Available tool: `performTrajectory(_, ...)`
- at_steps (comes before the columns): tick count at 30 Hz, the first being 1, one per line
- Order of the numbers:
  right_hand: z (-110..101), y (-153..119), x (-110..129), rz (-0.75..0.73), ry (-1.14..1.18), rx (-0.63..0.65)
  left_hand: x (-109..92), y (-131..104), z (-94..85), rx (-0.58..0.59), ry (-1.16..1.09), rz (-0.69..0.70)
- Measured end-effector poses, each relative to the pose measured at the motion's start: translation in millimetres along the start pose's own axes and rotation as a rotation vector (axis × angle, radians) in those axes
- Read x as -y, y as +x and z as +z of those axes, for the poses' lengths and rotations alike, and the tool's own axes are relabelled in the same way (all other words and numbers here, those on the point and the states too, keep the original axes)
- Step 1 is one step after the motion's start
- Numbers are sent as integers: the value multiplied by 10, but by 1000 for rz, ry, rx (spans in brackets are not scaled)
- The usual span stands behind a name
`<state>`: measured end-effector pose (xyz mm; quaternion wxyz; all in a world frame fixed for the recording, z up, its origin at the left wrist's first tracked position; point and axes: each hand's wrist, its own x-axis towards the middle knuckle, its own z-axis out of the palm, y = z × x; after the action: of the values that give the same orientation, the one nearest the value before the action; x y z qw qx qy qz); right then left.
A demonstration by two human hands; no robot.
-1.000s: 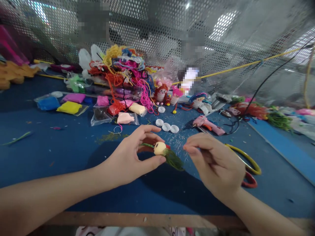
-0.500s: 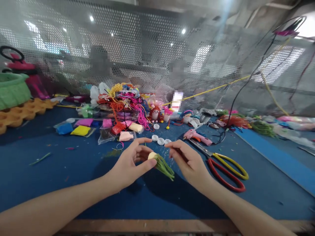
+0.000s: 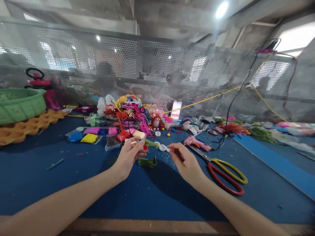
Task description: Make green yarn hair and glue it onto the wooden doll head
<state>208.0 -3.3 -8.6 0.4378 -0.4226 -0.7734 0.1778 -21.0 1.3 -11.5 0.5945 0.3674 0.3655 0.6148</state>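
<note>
Green strands (image 3: 152, 143) stick out to the right from between the thumb and fingers of my left hand (image 3: 129, 157), which is closed on the piece they belong to. A small red bit (image 3: 145, 148) shows at these fingertips. Just below them is another short green bundle (image 3: 146, 162); whether it touches the hand is unclear. My right hand (image 3: 184, 160) has its thumb and index finger pinched together beside the white discs (image 3: 162, 147); anything between the fingertips is too small to name.
Large scissors (image 3: 225, 175) with red and yellow handles and a pink glue gun (image 3: 198, 143) lie right. Small dolls (image 3: 156, 122), a yarn pile (image 3: 128, 109) and bagged clay (image 3: 89, 138) stand behind. A green basket (image 3: 22, 106) is far left.
My left hand has lifted the green-stranded piece up and left, turning it; its cream part no longer shows. A red bit and a lower green bundle are now visible. The view has tilted upward.
</note>
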Motion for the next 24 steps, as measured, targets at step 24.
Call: performTrajectory(24,270,255,343,-265,-682,551,82,4,64,-6,-307,-176)
